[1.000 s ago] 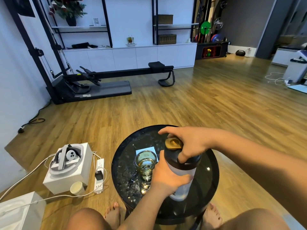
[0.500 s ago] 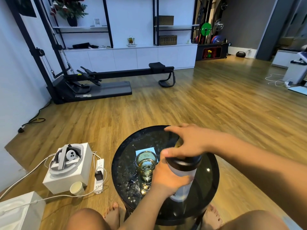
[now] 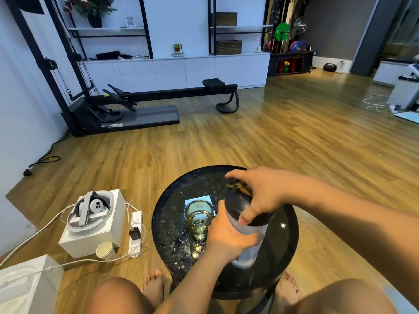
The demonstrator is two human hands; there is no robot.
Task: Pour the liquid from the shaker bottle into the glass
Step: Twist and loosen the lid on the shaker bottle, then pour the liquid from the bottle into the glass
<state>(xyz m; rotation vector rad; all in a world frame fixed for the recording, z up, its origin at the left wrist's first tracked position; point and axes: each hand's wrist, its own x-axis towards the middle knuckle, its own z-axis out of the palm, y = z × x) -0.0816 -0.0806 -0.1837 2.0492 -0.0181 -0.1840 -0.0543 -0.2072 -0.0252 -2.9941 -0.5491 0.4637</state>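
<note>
A shaker bottle (image 3: 246,257) with a pale translucent body and a black lid stands upright on the round black table (image 3: 283,252). My left hand (image 3: 226,236) wraps around its body. My right hand (image 3: 260,196) lies over the black lid, thumb on the lid's front edge, fingers over the gold flip cap. Just left of the bottle stands a clear glass (image 3: 198,217) with a little yellowish liquid at its bottom, on a pale blue coaster (image 3: 189,201).
On the floor to the left are a white box (image 3: 90,236) with a headset on top, a paper cup (image 3: 105,250), a power strip (image 3: 135,233) and cables. My knees and bare feet flank the table's near edge. Gym equipment stands far back.
My right hand has turned on the lid: the thumb has come down to the lid's front edge and the gold cap shows again at the back. The bottle and my left hand stay put.
</note>
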